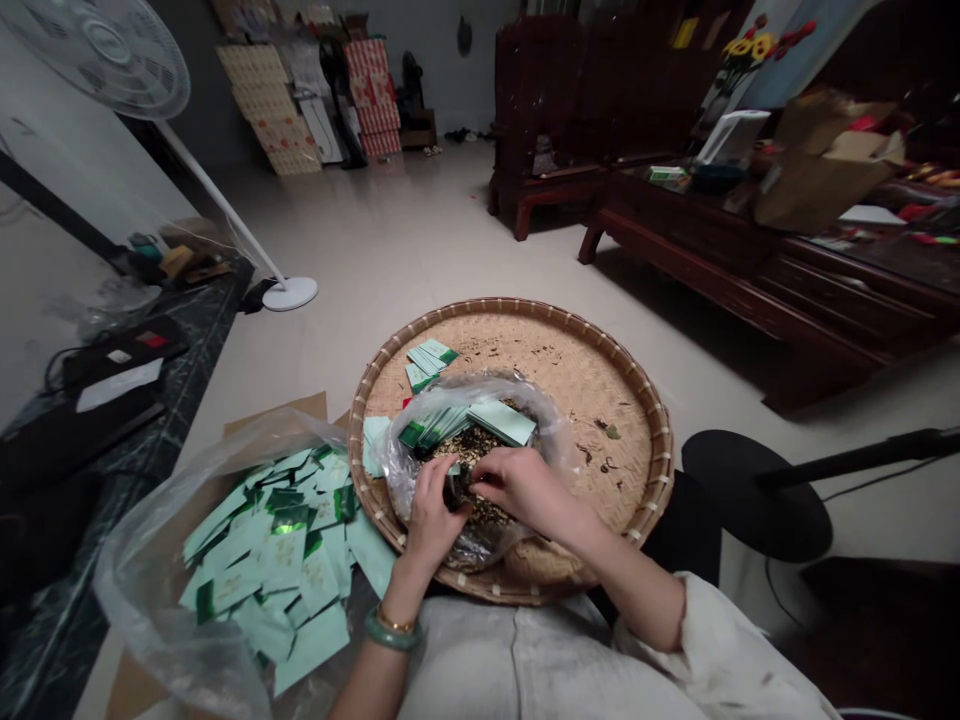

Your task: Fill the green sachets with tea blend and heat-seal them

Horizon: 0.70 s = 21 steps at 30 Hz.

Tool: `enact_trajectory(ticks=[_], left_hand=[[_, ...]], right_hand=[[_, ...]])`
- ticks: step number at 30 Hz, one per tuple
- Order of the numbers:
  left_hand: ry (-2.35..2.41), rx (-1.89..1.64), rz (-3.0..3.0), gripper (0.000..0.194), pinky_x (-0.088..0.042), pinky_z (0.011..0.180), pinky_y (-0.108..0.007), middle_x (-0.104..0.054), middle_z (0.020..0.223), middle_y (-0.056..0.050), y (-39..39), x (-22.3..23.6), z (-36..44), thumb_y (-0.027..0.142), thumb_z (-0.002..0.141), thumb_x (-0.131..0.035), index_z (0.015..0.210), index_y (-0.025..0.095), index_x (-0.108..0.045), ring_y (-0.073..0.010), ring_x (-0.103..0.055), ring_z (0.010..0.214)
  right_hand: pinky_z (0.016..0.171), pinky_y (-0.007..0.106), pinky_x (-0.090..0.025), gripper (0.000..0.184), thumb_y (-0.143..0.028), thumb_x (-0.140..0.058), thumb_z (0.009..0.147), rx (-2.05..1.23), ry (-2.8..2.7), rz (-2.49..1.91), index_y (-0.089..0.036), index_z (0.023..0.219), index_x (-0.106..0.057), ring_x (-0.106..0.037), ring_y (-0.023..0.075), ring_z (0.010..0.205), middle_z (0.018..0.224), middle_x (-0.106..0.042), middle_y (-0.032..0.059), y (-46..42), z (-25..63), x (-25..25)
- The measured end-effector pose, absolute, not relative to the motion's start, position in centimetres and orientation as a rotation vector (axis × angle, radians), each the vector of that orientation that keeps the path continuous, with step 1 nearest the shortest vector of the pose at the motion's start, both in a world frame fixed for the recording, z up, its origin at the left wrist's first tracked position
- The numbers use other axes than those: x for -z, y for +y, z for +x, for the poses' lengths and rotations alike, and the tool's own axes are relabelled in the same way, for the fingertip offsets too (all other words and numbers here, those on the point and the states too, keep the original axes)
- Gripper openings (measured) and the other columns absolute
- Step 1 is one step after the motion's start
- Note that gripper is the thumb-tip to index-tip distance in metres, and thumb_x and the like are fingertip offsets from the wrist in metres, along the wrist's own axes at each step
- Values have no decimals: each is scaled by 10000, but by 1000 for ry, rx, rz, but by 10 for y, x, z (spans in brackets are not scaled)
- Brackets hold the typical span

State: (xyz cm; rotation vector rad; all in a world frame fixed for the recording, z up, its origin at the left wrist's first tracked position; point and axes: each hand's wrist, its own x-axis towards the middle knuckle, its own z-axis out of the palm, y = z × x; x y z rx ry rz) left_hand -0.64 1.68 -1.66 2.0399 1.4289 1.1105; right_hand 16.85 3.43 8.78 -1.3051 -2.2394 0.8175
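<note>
A round woven bamboo tray (585, 330) rests in front of me. On it lies a clear plastic bag (551, 425) of loose dried tea leaves (472, 448) with a stack of green-and-white sachets (501, 420) on top. My left hand (431, 515) and my right hand (521, 485) meet over the leaves, both closed on a small dark sachet (454, 486) between them. A jade bangle (390, 632) circles my left wrist.
A big clear bag of several green sachets (277, 560) lies at my left on cardboard. A few sachets (429, 360) sit on the tray's far side. A standing fan (289, 292), dark counter (112, 430), wooden furniture (750, 270) and a black round stand base (757, 490) surround me.
</note>
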Motion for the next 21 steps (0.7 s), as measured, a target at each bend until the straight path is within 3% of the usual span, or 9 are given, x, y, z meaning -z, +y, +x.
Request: enact_trajectory(ticks=[9, 12, 15, 21], left_hand=[[1457, -1125, 2061, 543, -455, 982, -435, -538, 1163, -98, 15, 15, -8, 113, 744, -622, 1258, 202, -471, -251, -525, 1131], [1444, -1146, 2067, 544, -456, 983, -438, -534, 1169, -102, 15, 14, -9, 124, 753, -628, 1265, 204, -462, -252, -523, 1135], [1454, -1160, 2084, 562, -454, 985, -443, -527, 1175, -104, 15, 14, -11, 127, 752, -633, 1279, 205, -454, -256, -525, 1133], [1454, -1126, 2180, 569, -455, 970, -460, -530, 1167, -116, 16, 17, -10, 116, 762, -601, 1301, 205, -442, -273, -519, 1120]], right_hand=[[665, 215, -452, 50, -154, -635, 835, -763, -2085, -1265, -155, 810, -678, -609, 132, 701, 753, -667, 22, 36, 173, -88], [711, 239, -465, 130, -181, -594, 871, -695, -2039, -1325, -170, 958, -690, -608, 138, 763, 888, -654, 47, 39, 180, -89], [718, 253, -464, 193, -240, -585, 888, -637, -2116, -1396, -196, 1044, -690, -594, 139, 775, 965, -606, 64, 37, 182, -89], [714, 262, -465, 143, -260, -632, 854, -479, -2558, -1361, -220, 964, -715, -584, 195, 899, 968, -596, 78, 29, 163, -96]])
